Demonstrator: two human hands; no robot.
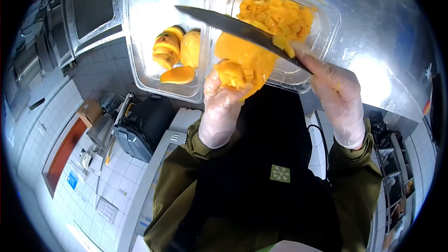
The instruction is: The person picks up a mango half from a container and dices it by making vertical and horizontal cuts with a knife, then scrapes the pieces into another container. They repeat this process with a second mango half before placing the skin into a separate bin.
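My left hand [221, 112], in a clear glove, has its fingers wrapped round a peeled mango [247, 60] with a rough, cut face near the fingertips. My gloved right hand [338, 91] grips a large kitchen knife [228, 28], its blade slanting up to the left across the mango. A small mango piece [282, 45] sticks to the blade beside the right fingers. Behind the blade lies a heap of chopped mango [280, 16] in a clear plastic container [326, 32]. The knife handle is hidden by the right hand.
On the left, a clear tray [135, 72] holds peeled mangoes [190, 49], a sliced mango [166, 49] and a loose slice [178, 75]. Both containers rest on a steel worktop [373, 23]. A dark bin [144, 123] stands on the floor at lower left.
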